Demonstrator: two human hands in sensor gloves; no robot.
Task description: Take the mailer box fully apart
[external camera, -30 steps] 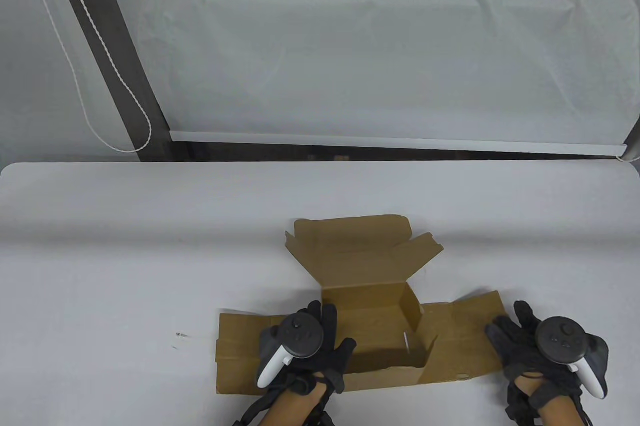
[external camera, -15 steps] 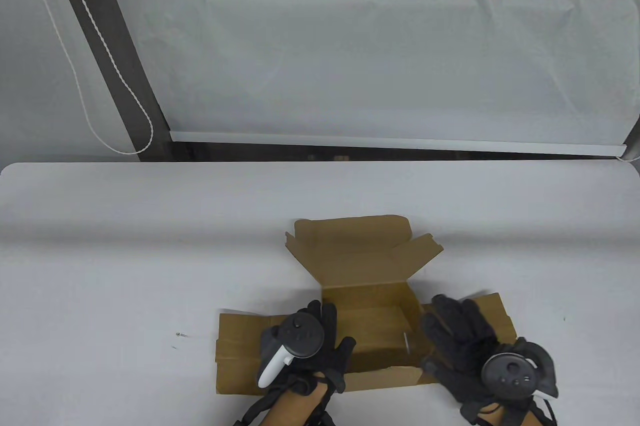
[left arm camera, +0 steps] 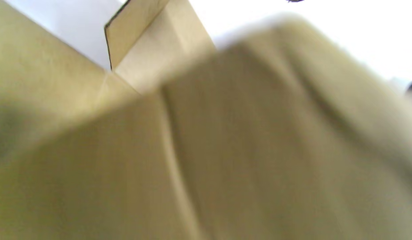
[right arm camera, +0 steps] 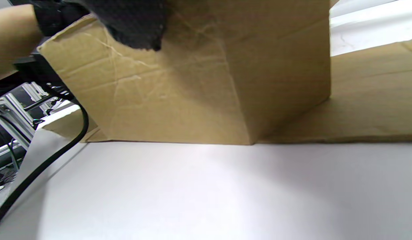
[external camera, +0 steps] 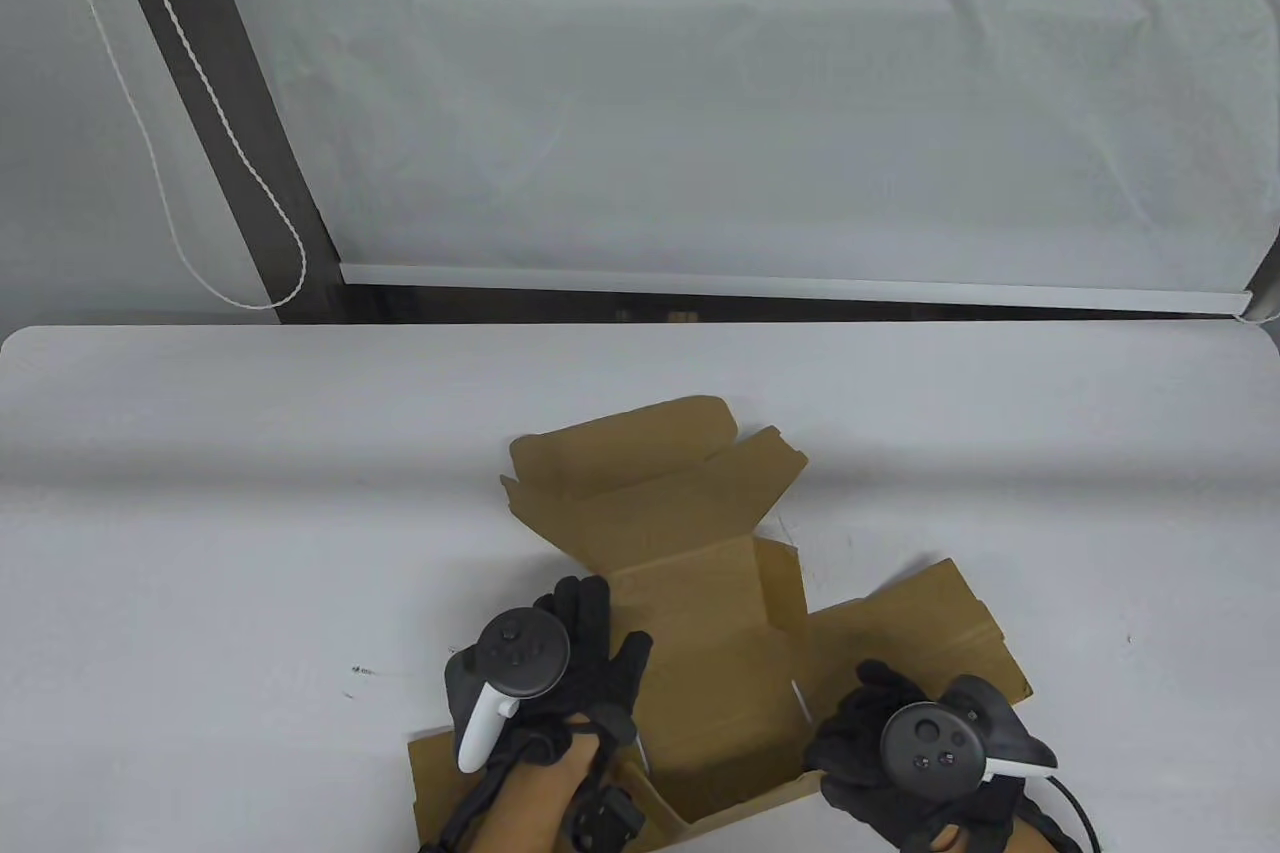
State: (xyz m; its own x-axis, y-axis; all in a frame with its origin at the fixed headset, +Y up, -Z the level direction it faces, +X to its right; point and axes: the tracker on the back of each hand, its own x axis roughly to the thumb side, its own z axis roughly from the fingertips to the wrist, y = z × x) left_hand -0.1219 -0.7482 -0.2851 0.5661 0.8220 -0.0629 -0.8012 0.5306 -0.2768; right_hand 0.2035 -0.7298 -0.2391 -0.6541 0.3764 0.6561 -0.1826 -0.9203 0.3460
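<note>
Brown corrugated cardboard — the mailer box [external camera: 700, 613] — sits half unfolded near the front edge of the white bench [external camera: 200, 493], turned at an angle, its lid flap [external camera: 640, 473] raised at the far side and a side panel [external camera: 900, 623] splayed flat to the right. The left hand [external camera: 560, 673] rests with fingers spread on the box's left wall. The right hand [external camera: 900, 753] presses the front right corner — whether it grips cannot be told.

My white table [external camera: 250, 493] fills the foreground; beyond it, toward twelve o'clock, hangs a white blind [external camera: 750, 93] (its cord [external camera: 200, 93] dangling at ten o'clock).
</note>
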